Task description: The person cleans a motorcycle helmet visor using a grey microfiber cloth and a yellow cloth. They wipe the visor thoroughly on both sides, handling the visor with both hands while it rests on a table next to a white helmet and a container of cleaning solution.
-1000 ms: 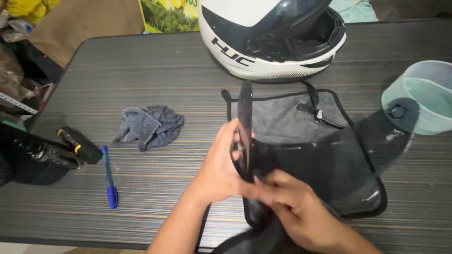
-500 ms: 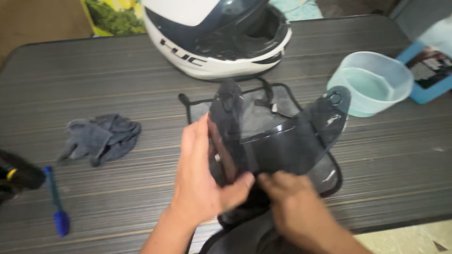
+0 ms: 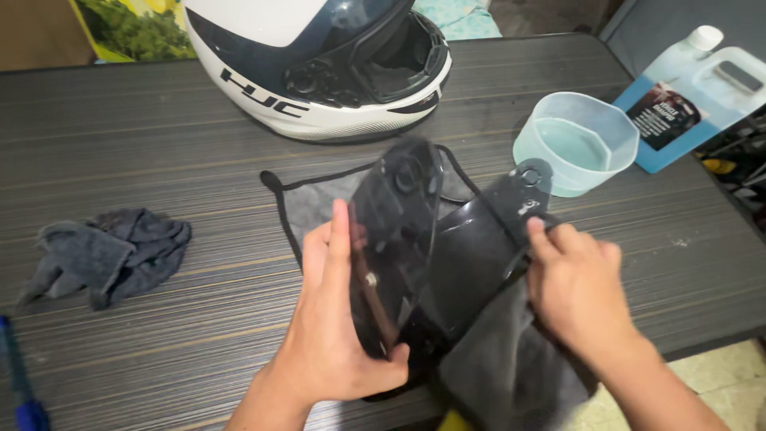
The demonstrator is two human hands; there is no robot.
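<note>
My left hand (image 3: 335,327) grips a dark tinted helmet visor (image 3: 471,247) at its left end, holding it upright above the table. My right hand (image 3: 578,291) presses a grey cloth (image 3: 511,367) against the visor's right part, fingers near the pivot end. Under the visor lies a grey mat with black edging (image 3: 307,199). A white and dark helmet (image 3: 319,64) rests behind it on the dark striped table (image 3: 159,144), its opening turned to the right.
A crumpled grey rag (image 3: 108,255) lies at the left, with a blue pen (image 3: 20,395) at the lower left corner. A pale plastic bowl of liquid (image 3: 574,140) and a blue-labelled jug (image 3: 686,80) stand at the right. The table's right edge is near.
The view swung right, bringing the jug into sight. The visor turned to face me more broadly. My right hand moved from the visor's lower middle to its right end with the cloth.
</note>
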